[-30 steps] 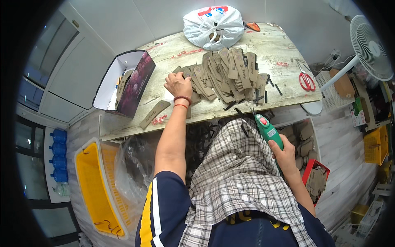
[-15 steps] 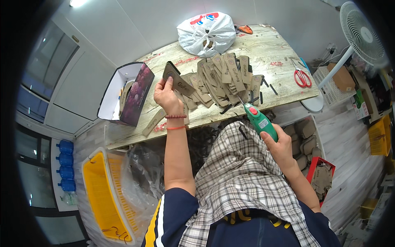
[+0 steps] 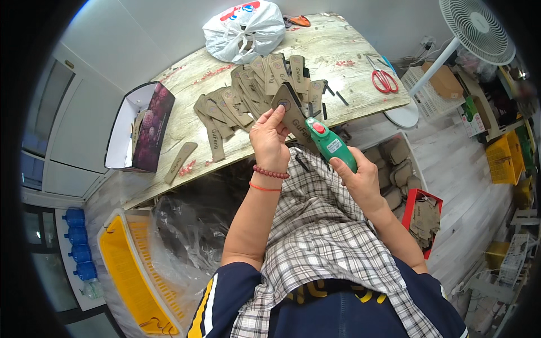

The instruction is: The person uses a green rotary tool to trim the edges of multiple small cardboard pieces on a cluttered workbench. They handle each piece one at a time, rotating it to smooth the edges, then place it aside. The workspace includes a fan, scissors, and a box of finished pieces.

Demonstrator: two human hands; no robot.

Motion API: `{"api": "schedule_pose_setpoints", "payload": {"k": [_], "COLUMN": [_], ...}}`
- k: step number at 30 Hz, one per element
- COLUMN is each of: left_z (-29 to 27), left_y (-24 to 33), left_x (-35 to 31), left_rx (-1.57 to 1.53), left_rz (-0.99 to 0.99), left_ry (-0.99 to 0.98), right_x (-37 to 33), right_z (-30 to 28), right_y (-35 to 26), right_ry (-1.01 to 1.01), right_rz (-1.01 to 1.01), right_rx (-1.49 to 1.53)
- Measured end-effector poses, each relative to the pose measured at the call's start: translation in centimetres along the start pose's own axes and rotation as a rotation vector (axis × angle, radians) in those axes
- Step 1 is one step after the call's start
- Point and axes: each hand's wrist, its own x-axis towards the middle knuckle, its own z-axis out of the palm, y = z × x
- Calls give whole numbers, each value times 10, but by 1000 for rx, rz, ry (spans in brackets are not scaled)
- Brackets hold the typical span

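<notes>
My left hand (image 3: 269, 138) pinches a khaki fabric tab (image 3: 289, 109) with dark lettering, holding it up in front of me above the table's near edge. Wrapped round a green handheld electric tool (image 3: 335, 147) with a red button is my right hand (image 3: 360, 177). The tool's front end meets the tab's lower part, and its tip is hidden from view. Beyond my hands, a heap of similar tabs (image 3: 228, 101) lies fanned out on the table (image 3: 332, 48). A single loose tab (image 3: 182, 160) rests near the left front edge.
A dark flower-printed box (image 3: 156, 127) stands at the table's left, a tied white plastic bag (image 3: 248, 36) at the back. Red-handled scissors (image 3: 384, 81) and small black strips lie rightward. Below are a yellow basket (image 3: 127, 276), clear plastic, a red box (image 3: 409, 211) and a standing fan (image 3: 476, 28).
My left hand has brought the tab rightward from over the heap to the tool. The tool has shifted slightly left, and the whole view has turned to the right.
</notes>
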Motion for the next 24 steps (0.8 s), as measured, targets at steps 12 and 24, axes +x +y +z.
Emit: {"api": "schedule_pose_setpoints", "payload": {"k": [12,24], "left_z": [-5,-15], "left_y": [-29,-15], "left_x": [-19,-22], "left_rx": [90,271], "left_rz": [-164,-27], "left_ry": [-50,-67], "right_x": [2,2], "right_z": [-2,-13], "right_y": [7,14], "right_ry": [96,60], "right_rz": [-72,-65], "right_rx": [-5,-5]}}
